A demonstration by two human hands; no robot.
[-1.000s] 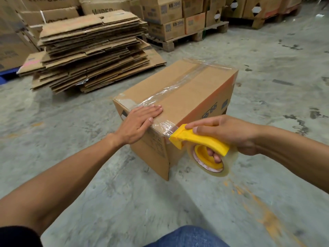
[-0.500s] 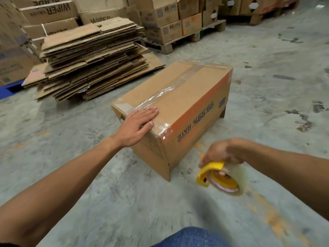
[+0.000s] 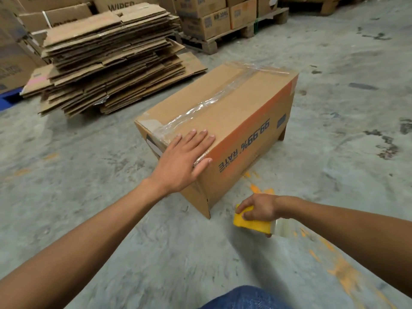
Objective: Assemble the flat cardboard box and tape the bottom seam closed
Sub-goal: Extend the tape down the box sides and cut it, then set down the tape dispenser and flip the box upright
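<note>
The cardboard box point(image 3: 223, 121) stands on the concrete floor point(image 3: 334, 141) with its printing upside down, and a strip of clear tape point(image 3: 200, 108) runs along the seam on its upper face from the far edge to the near edge. The left hand point(image 3: 185, 161) lies flat on the near corner of the box, fingers point(image 3: 200, 139) slightly spread on the top and the thumb on the side edge, over the wrinkled end of the tape. The right hand point(image 3: 258, 208) is low beside the near corner of the box, fingers curled around the yellow tape dispenser point(image 3: 249, 225) close to the floor. A pile of flat cardboard point(image 3: 111, 63) lies behind, well apart from the box
</note>
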